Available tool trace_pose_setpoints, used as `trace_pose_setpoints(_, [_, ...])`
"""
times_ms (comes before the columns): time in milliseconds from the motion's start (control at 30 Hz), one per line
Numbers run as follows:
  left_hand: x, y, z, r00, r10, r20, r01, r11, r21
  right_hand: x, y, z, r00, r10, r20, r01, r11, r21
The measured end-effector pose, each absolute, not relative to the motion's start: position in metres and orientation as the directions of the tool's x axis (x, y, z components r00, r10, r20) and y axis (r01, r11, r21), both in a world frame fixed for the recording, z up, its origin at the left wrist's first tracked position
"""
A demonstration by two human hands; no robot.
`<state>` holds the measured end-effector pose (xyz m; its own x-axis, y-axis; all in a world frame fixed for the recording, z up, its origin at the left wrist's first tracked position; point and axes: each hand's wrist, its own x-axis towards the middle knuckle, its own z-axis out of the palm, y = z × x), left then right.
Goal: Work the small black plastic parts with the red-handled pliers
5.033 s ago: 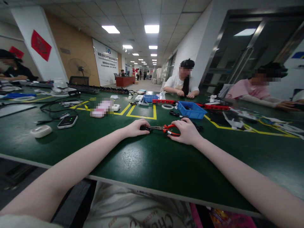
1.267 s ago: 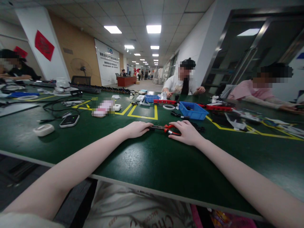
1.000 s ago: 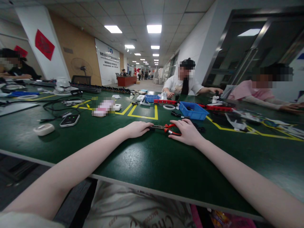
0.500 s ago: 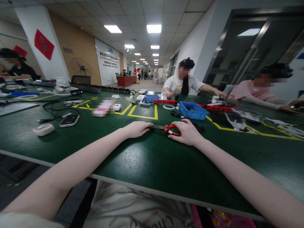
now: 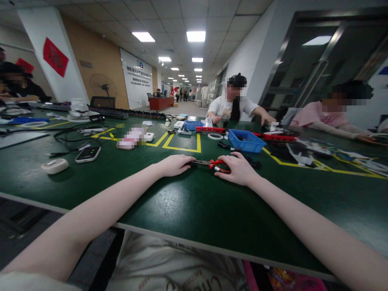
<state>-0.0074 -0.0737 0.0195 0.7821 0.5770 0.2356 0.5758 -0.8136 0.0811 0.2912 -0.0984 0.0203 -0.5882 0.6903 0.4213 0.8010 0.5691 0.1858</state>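
Observation:
Red-and-black-handled pliers [image 5: 217,162] lie across the gap between my two hands, their jaws pointing left. My right hand [image 5: 239,169] is wrapped around the handles, which stand somewhat apart. At the jaw end, the fingers of my left hand [image 5: 177,165] are pinched together. A small dark piece shows between those fingertips and the jaws, too small to name. Both hands are just above or on the green table [image 5: 194,210]; I cannot tell which.
A blue bin [image 5: 247,141] stands beyond my right hand, with black cables beside it. White tape roll [image 5: 215,137] lies farther back. On the left are a phone-like device [image 5: 88,154], a roll of tape [image 5: 55,166] and black cables. A co-worker [image 5: 232,101] sits opposite, another at right.
My hands and the pliers have hardly moved. Across the table, the co-worker's outstretched arm has drawn in slightly to the left.

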Motion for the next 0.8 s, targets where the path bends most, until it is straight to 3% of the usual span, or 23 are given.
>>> trace_pose_setpoints(800, [-0.0047,-0.0769,0.0218,0.788,0.566,0.242,0.565,-0.821,0.078,0.2936,-0.0972,0.0201,-0.590,0.730,0.345,0.798,0.591,0.113])
